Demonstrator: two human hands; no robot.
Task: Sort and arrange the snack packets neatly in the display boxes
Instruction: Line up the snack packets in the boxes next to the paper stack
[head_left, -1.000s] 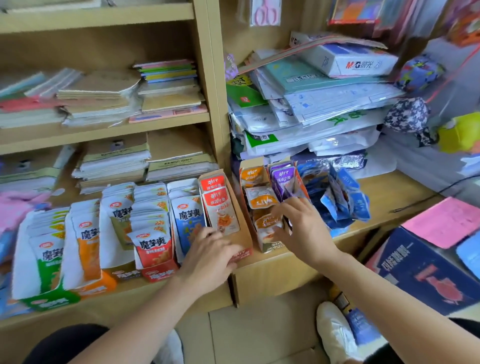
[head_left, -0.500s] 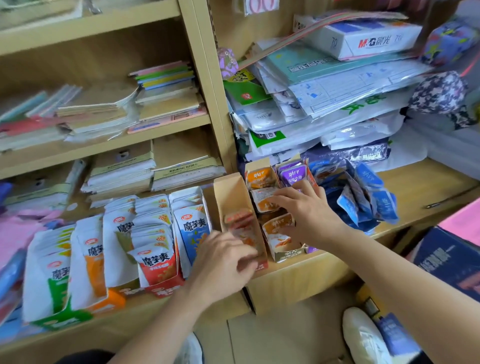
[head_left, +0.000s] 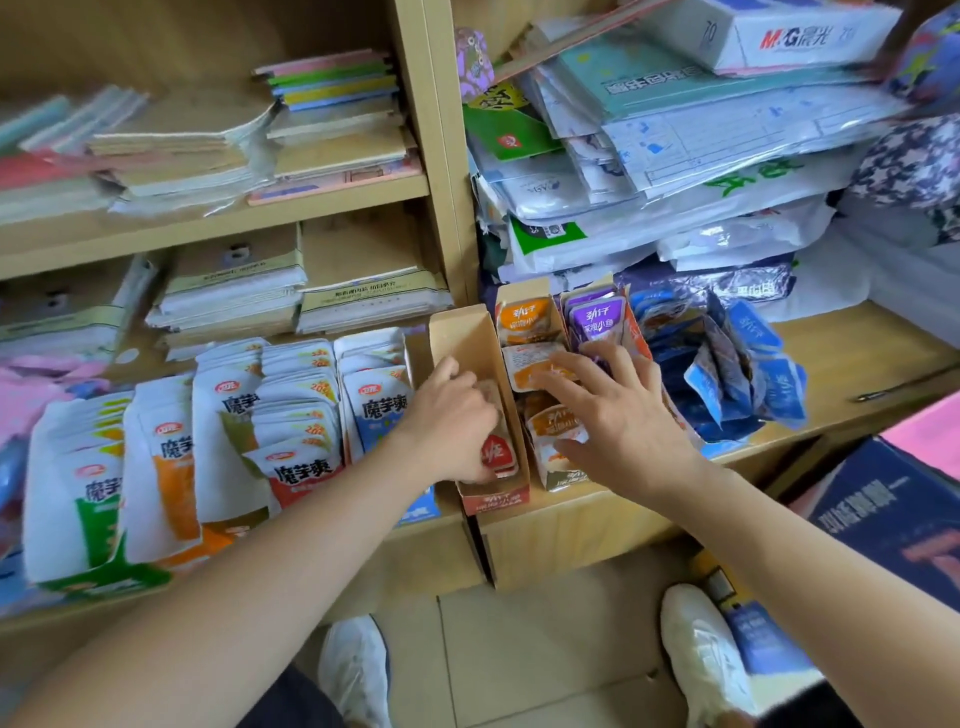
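The left hand (head_left: 452, 421) reaches into the narrow brown display box (head_left: 462, 338), its grip closed on the red snack packets (head_left: 496, 449) at the box's front end, while the rear of that box stands bare. The right hand (head_left: 618, 415) lies flat, fingers spread wide and gripping nothing, on the orange packets (head_left: 535, 366) in the neighbouring box. Both boxes sit at the shelf's front edge (head_left: 571, 525), hemmed by white packets (head_left: 374, 395) on the left and blue packets (head_left: 737, 374) on the right.
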